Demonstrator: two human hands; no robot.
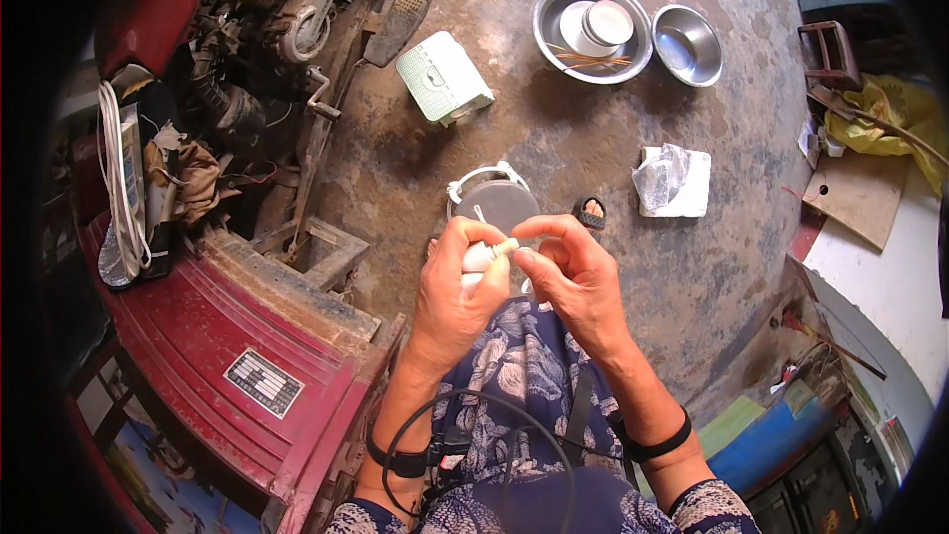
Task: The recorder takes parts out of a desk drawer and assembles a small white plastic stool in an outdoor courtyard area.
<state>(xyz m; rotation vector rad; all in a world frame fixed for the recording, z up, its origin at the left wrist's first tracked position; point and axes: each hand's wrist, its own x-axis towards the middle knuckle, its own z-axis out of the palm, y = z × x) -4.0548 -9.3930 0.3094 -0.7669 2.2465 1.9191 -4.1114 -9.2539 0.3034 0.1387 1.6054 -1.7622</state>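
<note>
Both my hands meet in front of my lap. My left hand [457, 282] is closed around a small white rounded thing with a narrow pale-yellow end [504, 247]; its kind is unclear, since my fingers cover much of it. With thumb and forefinger, my right hand [573, 272] pinches at that narrow end. Just beyond my fingers is a bucket-like container with a round grey top [497, 200] and a white handle [484, 173], its lower part hidden by my hands.
A pale green plastic stool [445, 77] stands ahead. Farther right are a metal basin [547, 49] holding white dishes and sticks, and a steel bowl [687, 44]. A white block [689, 188] carries clear plastic. A red vehicle [227, 336] with its engine flanks my left.
</note>
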